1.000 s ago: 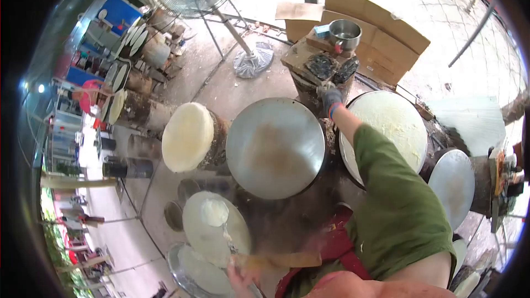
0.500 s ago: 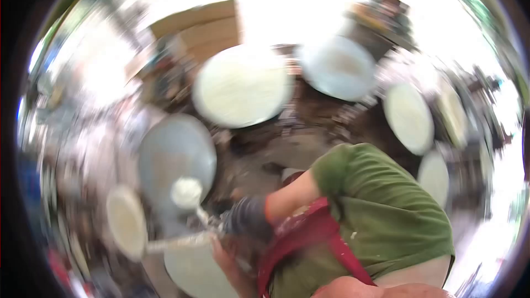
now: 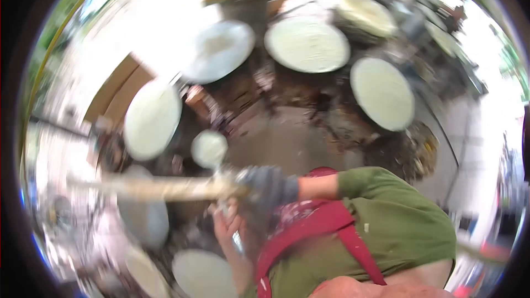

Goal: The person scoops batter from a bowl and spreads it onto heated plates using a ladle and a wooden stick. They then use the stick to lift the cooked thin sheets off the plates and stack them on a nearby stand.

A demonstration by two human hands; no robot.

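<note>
The view is blurred by motion. My right hand (image 3: 266,186), in a grey glove, is shut on a long wooden stick (image 3: 160,187) that reaches out to the left. Just below it my bare left hand (image 3: 227,225) grips the metal handle of a ladle (image 3: 209,149), whose bowl is full of pale batter and held up in front of me. A green sleeve and a red apron strap show at the bottom right. Round griddle pans stand in a ring around me.
Pans covered with pale batter: one far centre (image 3: 307,44), one right (image 3: 382,92), one left (image 3: 153,120). A bare grey pan (image 3: 219,49) sits far left of centre. More pans lie near left (image 3: 144,218) and below (image 3: 203,273). Brown cardboard (image 3: 113,91) stands at left.
My head has swung round, so the pans have shifted across the view. My gloved right hand came back from the far stove and took hold of the wooden stick beside the ladle.
</note>
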